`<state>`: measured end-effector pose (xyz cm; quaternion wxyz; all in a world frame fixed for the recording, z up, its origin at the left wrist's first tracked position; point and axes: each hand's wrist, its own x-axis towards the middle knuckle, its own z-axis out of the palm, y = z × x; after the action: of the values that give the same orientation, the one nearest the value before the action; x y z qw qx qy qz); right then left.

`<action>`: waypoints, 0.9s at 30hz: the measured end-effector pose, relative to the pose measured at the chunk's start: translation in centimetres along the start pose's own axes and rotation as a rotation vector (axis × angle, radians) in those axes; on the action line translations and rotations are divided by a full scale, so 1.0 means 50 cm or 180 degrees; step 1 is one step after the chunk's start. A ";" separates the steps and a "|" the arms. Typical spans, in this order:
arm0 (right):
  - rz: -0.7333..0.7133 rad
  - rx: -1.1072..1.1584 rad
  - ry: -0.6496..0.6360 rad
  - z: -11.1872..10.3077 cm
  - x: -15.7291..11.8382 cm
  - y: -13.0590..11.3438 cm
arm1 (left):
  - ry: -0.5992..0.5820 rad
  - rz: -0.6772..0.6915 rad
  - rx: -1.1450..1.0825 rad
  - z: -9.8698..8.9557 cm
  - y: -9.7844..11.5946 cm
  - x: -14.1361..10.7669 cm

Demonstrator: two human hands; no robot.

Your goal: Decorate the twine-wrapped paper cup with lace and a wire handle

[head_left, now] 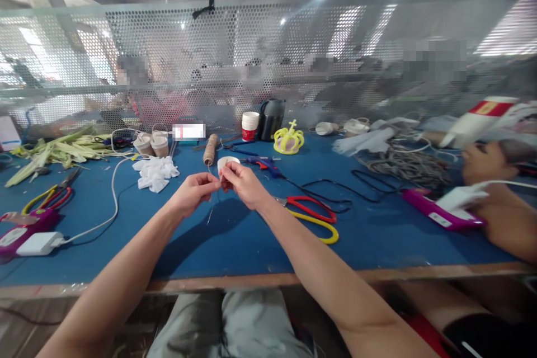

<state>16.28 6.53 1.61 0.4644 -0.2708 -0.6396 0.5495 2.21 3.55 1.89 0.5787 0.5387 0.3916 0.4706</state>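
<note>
Both my hands meet above the middle of the blue table. My right hand (pixel 243 182) pinches a small white round piece (pixel 229 162), which looks like a little cup or disc. Beside it, my left hand (pixel 196 193) has thumb and forefinger pressed together at the piece's lower left; what they hold is too small to make out. A thin cord runs from a spool of brown twine (pixel 210 150) just behind towards my fingers. Right of my hands lies a blue glue gun (pixel 268 166), and nearer me are scissors (pixel 314 208) with red and yellow handles.
Husks (pixel 62 148), wrapped cups (pixel 159 144) and white crumpled cloth (pixel 156 172) lie left. Behind stand paper cups (pixel 250 126), a dark jug (pixel 272 118) and a yellow crown (pixel 288 139). Purple power strips (pixel 440 212) sit both sides; another person's arm (pixel 509 212) rests right.
</note>
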 end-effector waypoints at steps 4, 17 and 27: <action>0.0081 -0.0006 -0.0297 -0.003 -0.008 -0.010 | -0.0086 -0.0004 0.0071 -0.009 0.004 -0.001; 0.0078 -0.0647 -0.0210 -0.004 -0.009 -0.011 | 0.0180 0.0339 0.1127 -0.013 0.023 -0.010; -0.0008 -0.1188 -0.0029 -0.003 -0.014 -0.020 | 0.0236 0.0393 0.1237 -0.006 0.019 -0.009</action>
<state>16.85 5.75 2.34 0.4039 -0.3490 -0.7329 0.4219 1.68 3.15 2.76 0.4192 0.6455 0.4623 0.4403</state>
